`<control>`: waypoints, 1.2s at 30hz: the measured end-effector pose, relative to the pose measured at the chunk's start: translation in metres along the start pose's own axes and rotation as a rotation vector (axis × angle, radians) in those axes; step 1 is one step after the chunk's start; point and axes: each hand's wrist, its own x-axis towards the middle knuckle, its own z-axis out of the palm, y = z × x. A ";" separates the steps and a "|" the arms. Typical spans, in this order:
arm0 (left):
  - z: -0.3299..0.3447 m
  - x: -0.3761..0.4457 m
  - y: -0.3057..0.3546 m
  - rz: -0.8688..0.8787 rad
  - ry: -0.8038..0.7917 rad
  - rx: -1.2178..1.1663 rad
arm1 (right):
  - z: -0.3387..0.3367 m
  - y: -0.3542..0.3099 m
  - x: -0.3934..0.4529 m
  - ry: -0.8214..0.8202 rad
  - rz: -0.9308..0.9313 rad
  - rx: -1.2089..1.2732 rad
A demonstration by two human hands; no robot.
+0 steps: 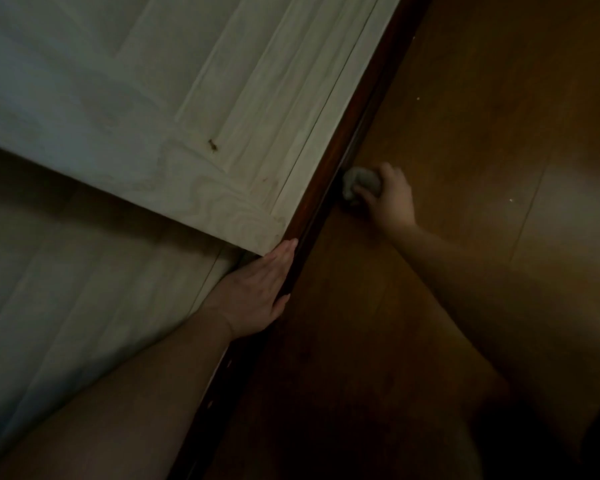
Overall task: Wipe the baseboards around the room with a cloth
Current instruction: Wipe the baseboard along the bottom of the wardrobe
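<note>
A dark brown baseboard (364, 109) runs diagonally from the top right down to the bottom middle, between pale wood panelling and the wooden floor. My right hand (390, 199) grips a bunched grey cloth (359, 183) and holds it against the foot of the baseboard. My left hand (260, 289) lies flat with straight fingers against the baseboard's top edge, just below the corner of a pale wooden door. The scene is dim.
A pale wooden door (174, 109) stands ajar and juts out over the panelled wall (84, 289) at the left. A brown wooden floor (482, 133) fills the right side, with a few small white specks. A dark shape sits at the bottom right corner.
</note>
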 end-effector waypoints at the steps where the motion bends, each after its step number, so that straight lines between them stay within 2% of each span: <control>1: 0.000 0.000 0.001 -0.002 -0.006 -0.016 | 0.008 0.002 -0.022 -0.010 -0.014 0.025; 4: -0.003 0.000 0.001 -0.010 0.000 -0.042 | 0.036 0.005 -0.093 -0.053 0.000 0.114; 8: -0.005 0.001 0.001 -0.007 -0.004 0.048 | 0.074 -0.008 -0.164 -0.099 0.110 0.233; 12: -0.009 0.000 0.002 -0.005 -0.010 0.141 | 0.098 -0.030 -0.182 -0.134 0.132 0.345; 15: -0.008 0.001 0.002 -0.005 0.016 0.111 | 0.097 -0.031 -0.176 -0.124 0.153 0.367; 21: -0.002 0.001 0.002 -0.020 0.027 0.044 | 0.076 -0.028 -0.126 -0.054 0.121 0.309; 27: 0.001 0.001 0.001 -0.008 0.048 0.042 | 0.037 -0.026 -0.028 0.072 0.152 0.266; 31: 0.001 0.001 0.002 0.008 0.048 0.035 | 0.000 -0.022 0.042 0.056 0.166 0.165; 36: -0.001 0.001 0.001 0.020 0.048 -0.006 | -0.033 -0.025 0.100 -0.076 0.320 0.199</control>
